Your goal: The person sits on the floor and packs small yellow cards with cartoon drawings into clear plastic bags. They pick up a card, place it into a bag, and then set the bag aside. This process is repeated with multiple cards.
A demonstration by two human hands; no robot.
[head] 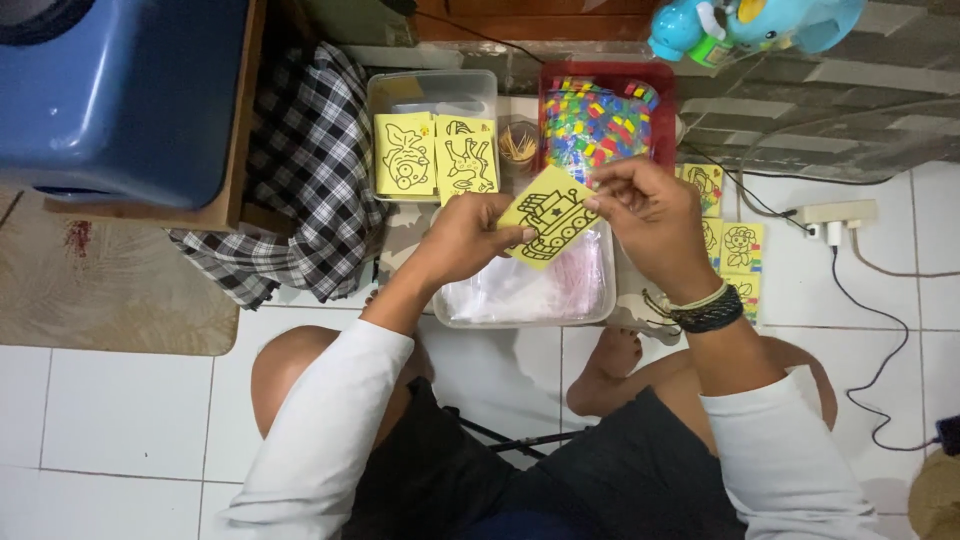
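Hands (470, 240) (645, 215) hold yellow card (548, 217) above white tiled floor (130, 410).

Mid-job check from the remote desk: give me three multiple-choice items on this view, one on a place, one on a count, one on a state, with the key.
1. Where is the red tray of coloured packets?
A. beyond the hands, by the wall
B. on the person's lap
C. on the blue tub

2. How many yellow cards lean on the clear box?
A. one
B. two
C. five

3. How is the yellow tank card held?
A. lying flat on the floor
B. by the left hand only
C. by both hands

Key: 1 A, it sits past the hands; 2 B, two stand side by side; 3 C, the right hand pinches it too.
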